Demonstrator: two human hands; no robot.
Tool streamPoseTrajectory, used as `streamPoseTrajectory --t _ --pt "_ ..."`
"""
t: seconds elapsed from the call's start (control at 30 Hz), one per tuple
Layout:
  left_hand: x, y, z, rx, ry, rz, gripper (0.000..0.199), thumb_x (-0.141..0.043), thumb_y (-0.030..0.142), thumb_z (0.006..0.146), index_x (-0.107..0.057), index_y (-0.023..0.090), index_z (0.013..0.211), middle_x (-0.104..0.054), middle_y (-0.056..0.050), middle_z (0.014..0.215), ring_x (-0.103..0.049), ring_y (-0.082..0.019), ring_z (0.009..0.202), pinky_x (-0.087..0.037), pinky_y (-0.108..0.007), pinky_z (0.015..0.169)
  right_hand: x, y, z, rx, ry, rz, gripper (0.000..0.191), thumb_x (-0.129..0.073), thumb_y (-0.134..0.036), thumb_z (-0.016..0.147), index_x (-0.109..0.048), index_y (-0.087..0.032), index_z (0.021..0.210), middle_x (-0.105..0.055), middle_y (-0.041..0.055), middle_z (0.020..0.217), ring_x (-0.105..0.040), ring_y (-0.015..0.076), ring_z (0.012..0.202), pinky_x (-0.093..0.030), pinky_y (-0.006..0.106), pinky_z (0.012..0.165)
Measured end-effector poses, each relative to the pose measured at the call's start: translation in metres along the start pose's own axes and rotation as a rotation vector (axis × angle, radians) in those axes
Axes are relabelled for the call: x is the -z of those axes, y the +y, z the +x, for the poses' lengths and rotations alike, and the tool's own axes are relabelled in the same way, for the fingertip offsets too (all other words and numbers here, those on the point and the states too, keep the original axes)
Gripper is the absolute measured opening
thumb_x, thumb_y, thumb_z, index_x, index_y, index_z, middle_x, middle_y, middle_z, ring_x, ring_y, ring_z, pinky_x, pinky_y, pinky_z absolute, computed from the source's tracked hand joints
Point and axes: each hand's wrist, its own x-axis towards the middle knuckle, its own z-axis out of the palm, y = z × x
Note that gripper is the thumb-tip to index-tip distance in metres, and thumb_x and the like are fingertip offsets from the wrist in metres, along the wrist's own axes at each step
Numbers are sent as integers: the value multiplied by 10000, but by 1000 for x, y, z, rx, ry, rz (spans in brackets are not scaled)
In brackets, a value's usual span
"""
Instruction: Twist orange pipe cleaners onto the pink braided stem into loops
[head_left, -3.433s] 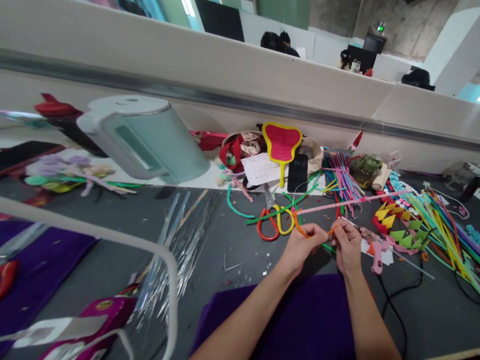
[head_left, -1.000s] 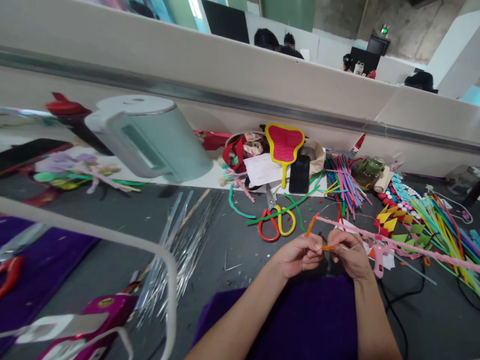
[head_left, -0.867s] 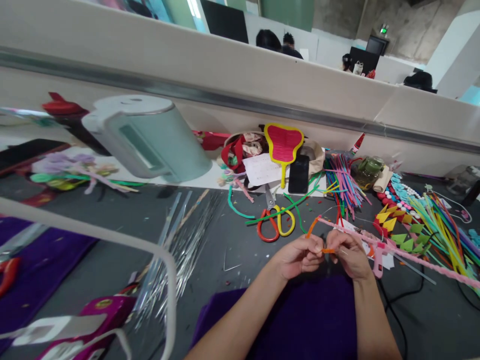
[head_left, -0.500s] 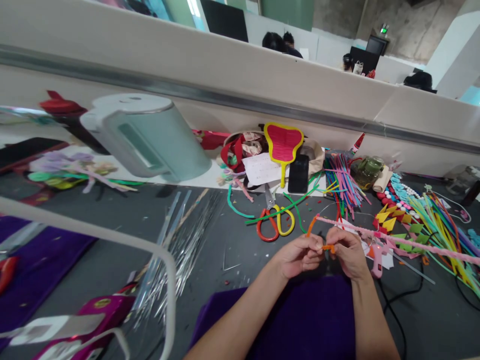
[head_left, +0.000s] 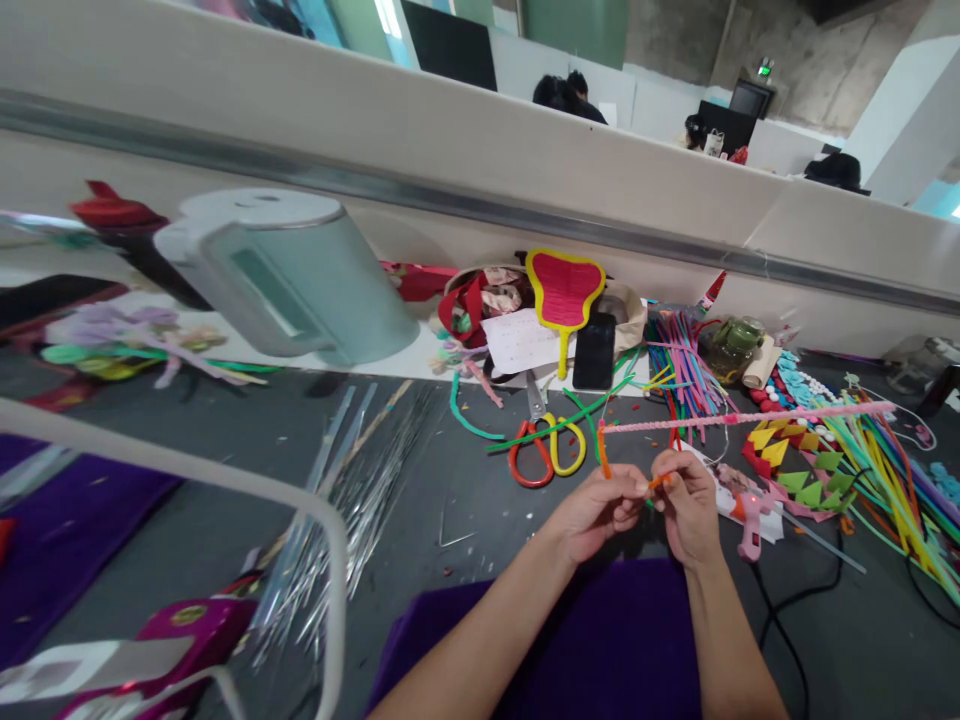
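Note:
My left hand (head_left: pixel 604 510) pinches an orange fuzzy stem (head_left: pixel 604 452), whose upper end rises from the fingers and meets a long twisted pink stem (head_left: pixel 675 424). The pink stem stretches rightward above both hands. Fingertips of my right hand (head_left: pixel 686 500) are closed on a short orange piece (head_left: pixel 658 482) between the hands. How the orange parts join is hidden by the fingers. Scissors with a red and a yellow handle (head_left: pixel 551 445) lie left of the hands, beside green stems (head_left: pixel 577 415). A pink glue gun (head_left: pixel 751 522) lies right of my right hand.
A purple cloth (head_left: pixel 600 640) lies beneath my forearms. At left are a pale green kettle (head_left: pixel 322 280), silvery wires (head_left: pixel 360 510) and a curved white bar (head_left: pixel 225 468). A phone (head_left: pixel 594 352), a red-yellow fan (head_left: pixel 565 288), a jar (head_left: pixel 733 348) and colored stems (head_left: pixel 686 370) stand or lie behind.
The long pink stem has swung: its left end is further left and its right end higher. My hands still meet at the orange piece, with the fingers slightly shifted.

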Motion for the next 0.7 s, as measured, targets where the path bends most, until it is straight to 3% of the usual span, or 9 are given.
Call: streamPoseTrajectory --t 0.1,0.23,0.43,0.57,0.7 --pt "-4 0 0 -97 105 91 161 -709 209 597 -574 134 553 -449 57 404 -287 -26 360 -205 -177 394 -3 4 0 -1 118 -16 144 -671 -312 793 -606 -195 738 -503 -37 681 -395 56 491 -288 177 426" --pt "-13 1 -3 -353 281 365 198 -705 266 636 -580 140 550 -506 35 494 -371 -60 437 -261 -200 435 -3 7 2 -13 271 -104 181 -676 -338 777 -592 -183 737 -506 -39 665 -389 54 475 -292 177 421" --pt "-18 -4 -6 -706 395 799 181 -595 211 724 -599 166 549 -524 11 551 -463 -125 573 -355 -246 578 -1 11 3 -8 338 -206 227 -660 -370 772 -549 -178 724 -512 -43 663 -401 55 469 -308 179 420" --pt "-18 -12 -6 -771 405 890 239 -594 165 716 -558 190 481 -466 16 530 -405 -120 532 -314 -249 562 3 19 0 44 433 -312 222 -644 -361 773 -509 -193 723 -447 -76 575 -399 69 452 -330 189 429" --pt "-22 -11 -5 -678 380 765 197 -627 153 684 -596 183 492 -510 5 530 -442 -119 541 -325 -240 562 1 21 -1 78 504 -320 214 -631 -346 786 -500 -197 705 -435 -78 553 -380 67 441 -328 188 426"
